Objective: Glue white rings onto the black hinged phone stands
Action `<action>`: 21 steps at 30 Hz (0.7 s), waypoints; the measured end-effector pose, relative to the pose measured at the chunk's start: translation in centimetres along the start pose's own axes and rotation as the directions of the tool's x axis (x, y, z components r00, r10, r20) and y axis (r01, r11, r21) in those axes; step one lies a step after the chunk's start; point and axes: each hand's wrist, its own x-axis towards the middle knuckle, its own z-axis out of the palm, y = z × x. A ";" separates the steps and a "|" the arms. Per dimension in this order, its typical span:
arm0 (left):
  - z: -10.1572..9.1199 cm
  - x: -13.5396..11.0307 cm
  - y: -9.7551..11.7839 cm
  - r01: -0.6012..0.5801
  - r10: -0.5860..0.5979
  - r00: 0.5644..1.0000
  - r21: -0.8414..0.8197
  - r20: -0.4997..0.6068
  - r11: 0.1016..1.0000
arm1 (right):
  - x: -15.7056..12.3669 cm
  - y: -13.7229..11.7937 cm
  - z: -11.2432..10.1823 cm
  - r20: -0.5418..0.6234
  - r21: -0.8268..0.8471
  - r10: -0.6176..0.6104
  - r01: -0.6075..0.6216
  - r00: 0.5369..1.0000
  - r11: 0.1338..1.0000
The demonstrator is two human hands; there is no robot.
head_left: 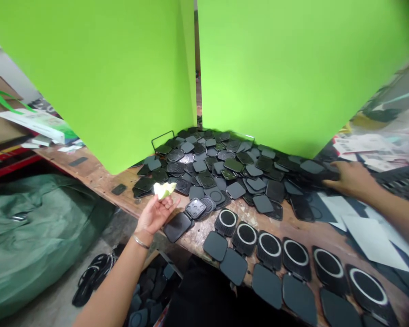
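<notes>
My left hand (156, 213) is raised palm up at the bench's front edge, its fingers pinched on a small pale green-white scrap (164, 190). A bracelet sits on that wrist. My right hand (351, 178) reaches to the right side of a big pile of black square pads (221, 168) and lies palm down on the pile's edge; its fingertips are hidden among the pads. A row of opened black cases with white rings (295, 252) lies along the front edge of the wooden bench (98, 175).
Two bright green boards (122, 77) stand upright behind the pile, meeting in a corner. White sheets (371, 236) lie at the right. A green sack (27, 231) sits on the floor at left, with more black pads (150, 290) in a bin under the bench.
</notes>
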 end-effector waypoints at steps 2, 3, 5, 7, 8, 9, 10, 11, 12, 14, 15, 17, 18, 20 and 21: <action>0.0 -0.1 0.0 0.000 0.000 1.000 -0.007 0.000 1.000 | 1.1 -5.4 1.6 -0.045 -0.039 -0.030 0.028 0.999 0.999; 0.0 -0.1 0.0 -0.002 0.002 1.000 -0.011 -0.001 1.000 | 1.2 -9.0 2.6 -0.010 0.003 -0.108 0.108 0.994 0.994; 0.0 -0.2 0.0 -0.007 0.007 1.000 -0.020 -0.003 1.000 | 1.0 -16.9 4.7 0.066 0.156 -0.335 0.322 0.940 0.934; 0.0 -0.2 -0.1 -0.013 0.013 1.000 -0.028 -0.004 1.000 | 0.4 -24.1 6.6 0.095 0.306 -0.523 0.476 0.847 0.825; 0.0 -0.2 -0.1 -0.015 0.015 1.000 -0.031 -0.003 0.999 | 0.2 -26.9 7.4 0.097 0.357 -0.580 0.516 0.809 0.779; -0.1 -0.2 -0.1 -0.016 0.016 1.000 -0.036 0.000 0.999 | 0.1 -29.3 8.0 0.105 0.400 -0.625 0.543 0.774 0.739; -0.2 -0.2 -0.2 -0.018 0.018 1.000 -0.040 0.004 0.999 | 0.1 -31.0 8.5 0.131 0.427 -0.654 0.552 0.746 0.716; -0.3 -0.2 -0.2 -0.020 0.020 1.000 -0.046 0.009 0.999 | 0.2 -32.4 8.9 0.165 0.445 -0.675 0.557 0.719 0.701; -0.4 -0.2 -0.2 -0.022 0.023 1.000 -0.051 0.014 0.998 | 0.5 -33.3 9.3 0.208 0.455 -0.691 0.557 0.692 0.695; -0.7 -0.1 -0.2 -0.027 0.028 0.999 -0.064 0.024 0.998 | 1.0 -34.5 9.6 0.296 0.459 -0.708 0.555 0.641 0.694; -0.8 -0.1 -0.2 -0.030 0.032 0.999 -0.070 0.028 0.997 | 1.3 -34.8 9.7 0.330 0.460 -0.712 0.553 0.620 0.695; -1.0 0.0 -0.3 -0.038 0.041 0.999 -0.085 0.034 0.996 | 1.8 -35.4 9.8 0.367 0.461 -0.714 0.549 0.596 0.697; -1.0 0.1 -0.3 -0.043 0.046 0.998 -0.092 0.035 0.995 | 2.0 -35.6 9.8 0.373 0.458 -0.714 0.552 0.593 0.697; -1.1 0.2 -0.2 -0.052 0.056 0.998 -0.108 0.035 0.993 | 2.5 -35.8 10.0 0.366 0.435 -0.715 0.569 0.596 0.698; -1.1 0.2 -0.2 -0.056 0.060 0.998 -0.116 0.033 0.992 | 2.8 -35.6 10.2 0.359 0.414 -0.711 0.580 0.605 0.702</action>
